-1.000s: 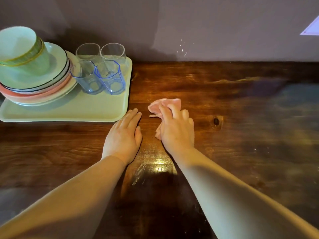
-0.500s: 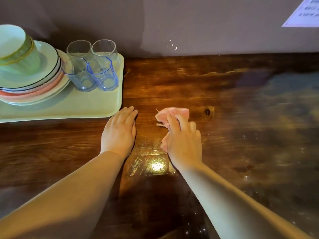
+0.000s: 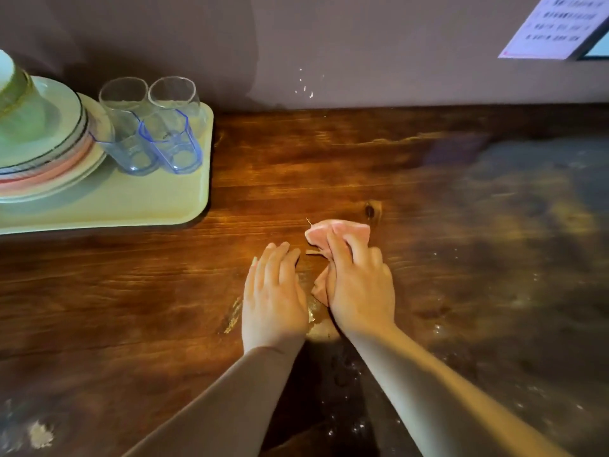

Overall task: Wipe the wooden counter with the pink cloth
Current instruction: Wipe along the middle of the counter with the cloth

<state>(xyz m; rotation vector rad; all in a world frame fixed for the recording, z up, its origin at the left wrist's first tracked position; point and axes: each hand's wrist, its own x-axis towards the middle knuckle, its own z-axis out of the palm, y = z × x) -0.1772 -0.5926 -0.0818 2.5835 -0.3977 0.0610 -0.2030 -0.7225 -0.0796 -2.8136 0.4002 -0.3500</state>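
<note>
The right hand (image 3: 361,285) is lying over the pink cloth (image 3: 336,235), its fingers bent over the bunched fabric and pressing it down onto the wooden surface (image 3: 329,166); whether the thumb is curling under the cloth cannot be told, since the hand is covering it. The cloth is sitting near the middle of the surface, with its crumpled far end poking out beyond the fingertips just short of a dark knot (image 3: 369,211) in the wood, and a narrower fold showing at the inner edge of the palm. The left hand (image 3: 272,298) is resting flat on the surface just beside the right one, palm down, its fingers straight and close together, holding nothing; a grey-brown sleeve (image 3: 230,397) is covering that forearm up to the wrist. A glossy patch is showing on the wood between the two wrists. Well apart, at the far left, a pale green tray (image 3: 148,206) is carrying a stack of plates (image 3: 49,153) topped by a green bowl (image 3: 13,103), with four clear tumblers (image 3: 155,127) standing next to the stack. A printed sheet (image 3: 557,24) is hanging on the wall at the upper right.
</note>
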